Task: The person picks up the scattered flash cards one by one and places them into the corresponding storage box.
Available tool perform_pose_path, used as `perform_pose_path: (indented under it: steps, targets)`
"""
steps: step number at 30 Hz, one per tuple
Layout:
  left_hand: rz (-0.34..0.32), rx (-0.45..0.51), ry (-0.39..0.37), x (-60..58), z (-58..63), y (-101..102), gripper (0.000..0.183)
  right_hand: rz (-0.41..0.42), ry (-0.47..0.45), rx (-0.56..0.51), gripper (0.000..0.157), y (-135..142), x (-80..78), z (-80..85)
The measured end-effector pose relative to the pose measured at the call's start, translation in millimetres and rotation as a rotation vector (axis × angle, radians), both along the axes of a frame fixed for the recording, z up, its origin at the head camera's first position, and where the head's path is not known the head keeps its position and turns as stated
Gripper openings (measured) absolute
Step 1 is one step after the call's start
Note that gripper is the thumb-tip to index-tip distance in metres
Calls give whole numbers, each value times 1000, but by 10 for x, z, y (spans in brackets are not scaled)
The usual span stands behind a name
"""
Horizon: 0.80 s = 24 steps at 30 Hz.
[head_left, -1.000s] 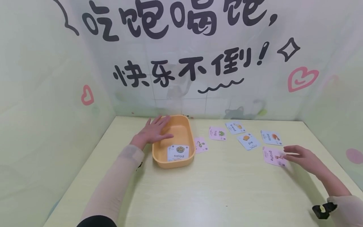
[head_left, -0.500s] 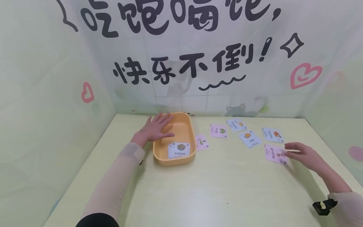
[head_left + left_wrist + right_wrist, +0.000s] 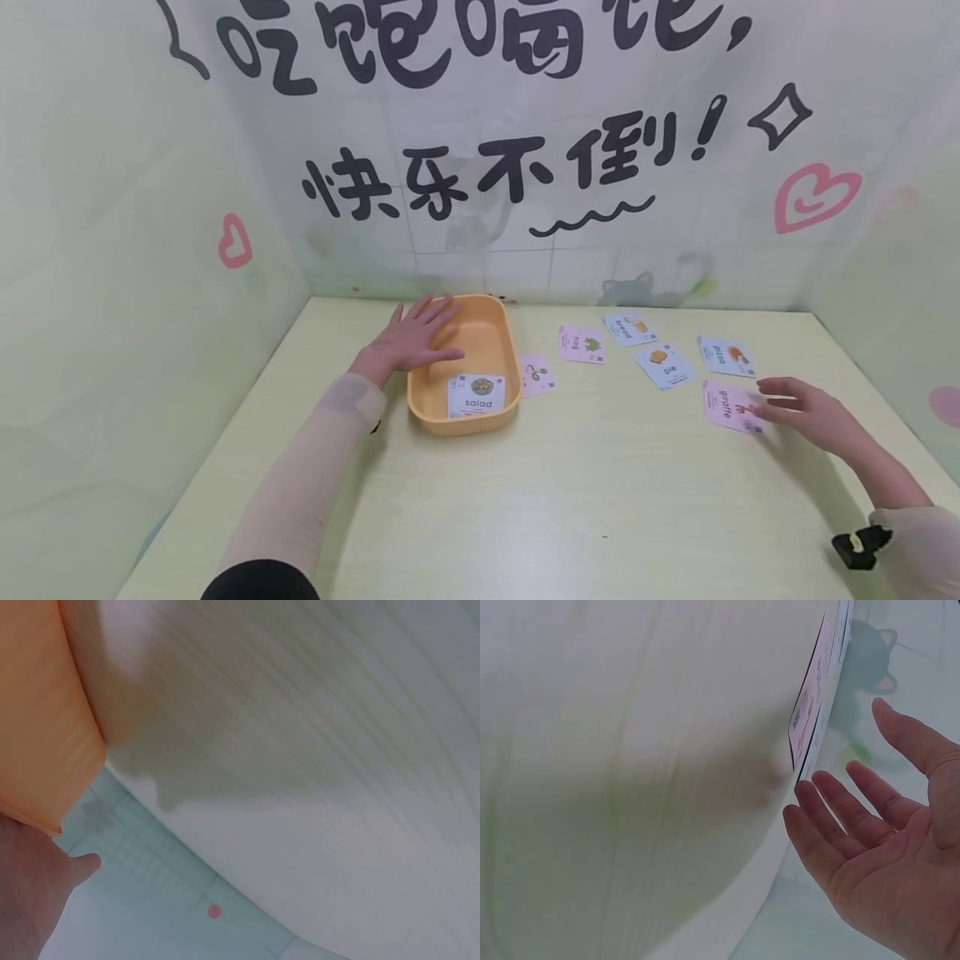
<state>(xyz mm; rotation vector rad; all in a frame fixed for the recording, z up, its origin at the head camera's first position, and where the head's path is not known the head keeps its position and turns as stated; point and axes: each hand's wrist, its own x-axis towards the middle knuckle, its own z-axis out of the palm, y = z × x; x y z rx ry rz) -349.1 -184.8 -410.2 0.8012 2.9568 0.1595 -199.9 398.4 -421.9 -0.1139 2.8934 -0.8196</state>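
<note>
My left hand (image 3: 408, 340) rests with spread fingers across the left rim of an orange plastic tray (image 3: 420, 417). Inside the tray, near its front, lies a card reading "salad" (image 3: 477, 395) on top of another card. My right hand (image 3: 813, 417) hovers over the right end of a pink "giraffe" card (image 3: 726, 403), thumb apart from the fingers. In the right wrist view the palm shows with loosely bent fingers (image 3: 832, 832) and nothing between them; the pink card (image 3: 808, 705) lies just beyond the fingertips.
Right of the tray lie a pink card with a green drawing (image 3: 537, 375), a "frog" card (image 3: 581, 344), and blue "bread" (image 3: 628, 329), "pie" (image 3: 664, 365) and "pizza" (image 3: 726, 357) cards. Printed cloth walls (image 3: 480, 225) enclose the table (image 3: 540, 492) at the back and sides.
The head view has shifted slightly, so everything sits a little higher and further right. Both hands keep nearly the same places over the tray and the giraffe card.
</note>
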Motion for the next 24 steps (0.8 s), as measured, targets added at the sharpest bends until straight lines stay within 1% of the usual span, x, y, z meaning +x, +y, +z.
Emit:
perform_pose_path:
  steps: [9, 15, 19, 24]
  targets:
    - [-1, 4, 9, -14, -16, 5, 93, 37, -5, 20, 66, -1, -20, -47]
    - [6, 1, 4, -38, -40, -3, 93, 56, -29, 90, 77, 9, -55, -80]
    - [5, -5, 10, -36, -43, -6, 92, 66, -19, 142, 84, -19, -75, -107]
    - [3, -7, 12, -31, -43, -10, 92, 86, 12, 172, 83, -46, -86, -114]
